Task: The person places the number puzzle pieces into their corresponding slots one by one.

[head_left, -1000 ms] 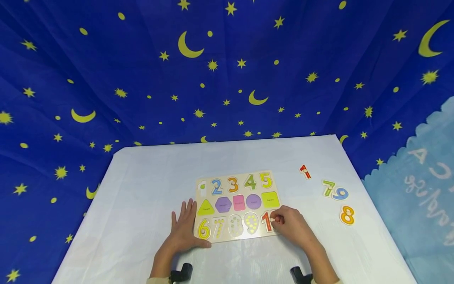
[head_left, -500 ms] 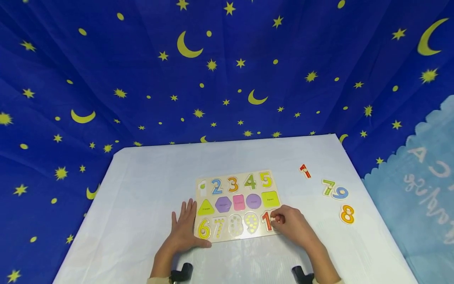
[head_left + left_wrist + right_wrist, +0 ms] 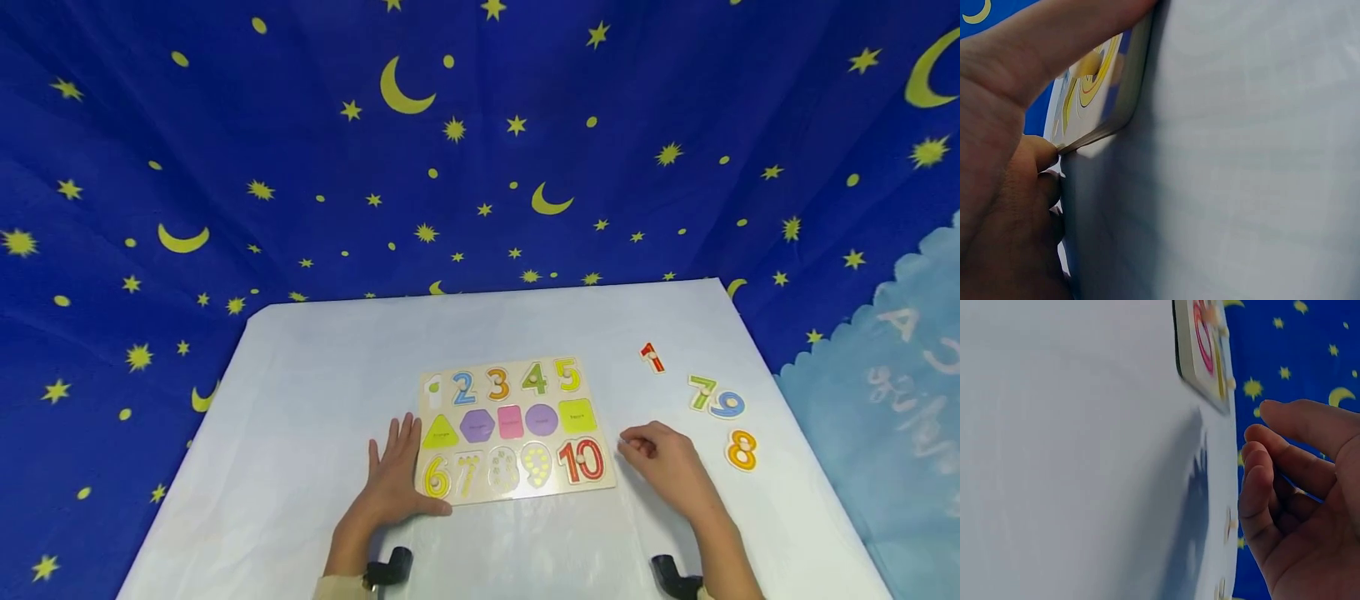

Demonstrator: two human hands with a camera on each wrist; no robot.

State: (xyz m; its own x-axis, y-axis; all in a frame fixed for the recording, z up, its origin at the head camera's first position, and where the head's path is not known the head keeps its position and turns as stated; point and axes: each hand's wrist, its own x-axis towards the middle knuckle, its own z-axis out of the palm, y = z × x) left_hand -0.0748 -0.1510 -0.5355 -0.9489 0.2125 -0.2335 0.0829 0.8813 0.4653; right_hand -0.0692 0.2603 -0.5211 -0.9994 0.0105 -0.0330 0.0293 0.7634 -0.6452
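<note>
A wooden number puzzle board [image 3: 487, 417] lies on the white table. My left hand [image 3: 395, 473] rests against its left edge, fingers spread and thumb along the front corner. In the board sit the 2 [image 3: 464, 388], 3 [image 3: 498, 384], 4 [image 3: 534, 378], 5 [image 3: 568, 375], 6 [image 3: 437, 477] and red 10 [image 3: 581, 460] pieces. The slots for 1, 7, 8 and 9 show bare printed pictures. Just right of the board hovers my right hand [image 3: 667, 467], its fingers loosely bent with nothing between them, as the right wrist view also shows.
To the right of the board lie loose pieces: a red 1 [image 3: 652, 357], a green 7 [image 3: 702, 392], a blue 9 [image 3: 727, 405] touching or close to the 7, and an orange 8 [image 3: 742, 451]. A blue star-patterned cloth [image 3: 480, 167] hangs behind the table [image 3: 337, 350].
My right hand has let go of the red 10 and moved right, off the board. The 10 now lies in full view in its slot. My left hand stays at the board's edge.
</note>
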